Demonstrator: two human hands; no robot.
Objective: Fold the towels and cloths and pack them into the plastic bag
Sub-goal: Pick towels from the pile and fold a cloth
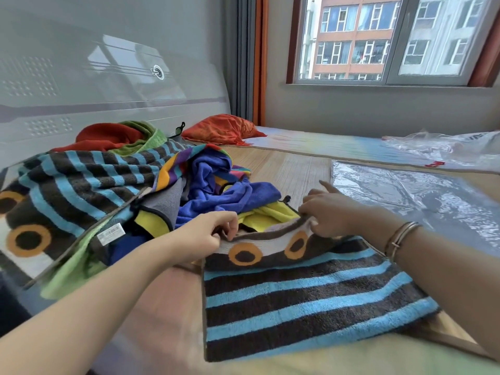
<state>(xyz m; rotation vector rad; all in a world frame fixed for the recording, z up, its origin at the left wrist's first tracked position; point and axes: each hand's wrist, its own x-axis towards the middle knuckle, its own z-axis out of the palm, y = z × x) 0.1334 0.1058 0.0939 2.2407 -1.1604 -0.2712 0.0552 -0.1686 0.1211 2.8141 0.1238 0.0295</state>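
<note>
One head-worn wide-angle view, looking forward and down along both forearms, close over a striped towel (311,299) on the bed (284,169), window (384,41) far ahead at right (edges bowed by the lens)

A folded towel (311,301) lies nearest on the bed mat (286,169) — a heap of towels and cloths (130,185) to its left, a plastic bag (422,204) flat to its right, a pillow (221,129) behind, below the window (378,39).
</note>
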